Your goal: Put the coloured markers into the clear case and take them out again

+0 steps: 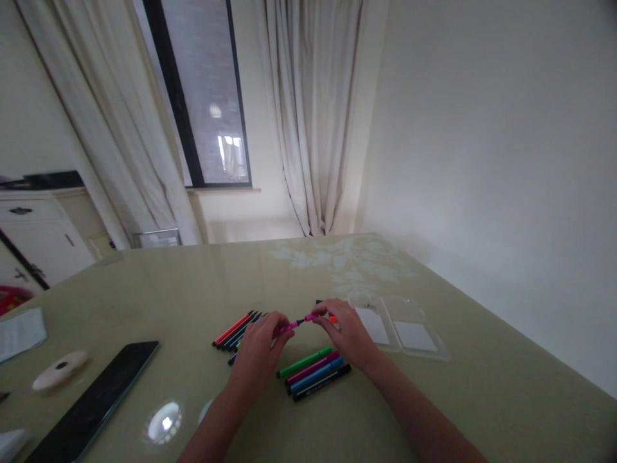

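Note:
My left hand (260,344) pinches the barrel of a pink marker (285,329), its dark tip end pointing right. Between the fingertips of my right hand (344,328) is the pink marker cap (311,317), in line with the tip; a dark section shows between cap and barrel. Just below my hands lie a green marker (304,363), a purple marker (312,368), a blue marker (317,375) and a black marker (322,383), side by side. Left of my left hand, several more markers (236,330) lie together, partly hidden by it. An orange marker part (333,318) shows behind my right fingers.
A clear plastic case (424,354) with white inserts lies open to the right. On the left are a black tablet (96,405), a cream oval object (60,370) and a sheet of paper (22,333). A wall borders the table's right edge.

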A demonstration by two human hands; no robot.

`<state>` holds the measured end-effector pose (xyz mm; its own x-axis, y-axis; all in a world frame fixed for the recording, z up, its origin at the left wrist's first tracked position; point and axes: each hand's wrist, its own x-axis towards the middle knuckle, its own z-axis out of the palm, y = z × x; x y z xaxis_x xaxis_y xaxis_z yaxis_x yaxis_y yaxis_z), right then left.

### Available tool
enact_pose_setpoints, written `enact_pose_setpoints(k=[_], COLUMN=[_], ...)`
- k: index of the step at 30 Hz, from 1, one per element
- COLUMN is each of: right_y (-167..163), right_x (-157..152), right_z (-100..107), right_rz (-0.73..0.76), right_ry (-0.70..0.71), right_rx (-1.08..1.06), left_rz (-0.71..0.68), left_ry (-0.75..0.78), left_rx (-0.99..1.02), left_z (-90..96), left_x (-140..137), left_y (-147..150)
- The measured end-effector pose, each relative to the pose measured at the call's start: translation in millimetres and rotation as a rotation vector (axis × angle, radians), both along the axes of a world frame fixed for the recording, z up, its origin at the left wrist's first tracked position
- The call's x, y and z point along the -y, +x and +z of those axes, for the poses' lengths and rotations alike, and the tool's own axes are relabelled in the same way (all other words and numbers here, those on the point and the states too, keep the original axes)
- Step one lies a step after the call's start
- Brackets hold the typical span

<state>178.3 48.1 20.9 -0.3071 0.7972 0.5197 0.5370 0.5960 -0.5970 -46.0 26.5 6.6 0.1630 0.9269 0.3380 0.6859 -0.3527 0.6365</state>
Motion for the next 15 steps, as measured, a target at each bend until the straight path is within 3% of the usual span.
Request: enact_pose_setpoints(k=[4,9,15], right_y=[-1.1,0.0,0.6], right_x=[2.0,3.0,4.9], right_z=[0.0,2.3,8.0], right_rz=[0.057,0.088,0.102], right_ry=[-0.016,-0.139,-0.216], right_rx=[-0.079,-0.23,-0.223], left_rz=[-0.026,-0.051,-0.063], left_ry=[0.017,0.039,0.028], left_rx=[0.048,0.115,0.135], left_z=[-0.7,-1.3,-0.4], left_x=[1.6,5.5,7.9], left_y=[5.1,13.1,16.1])
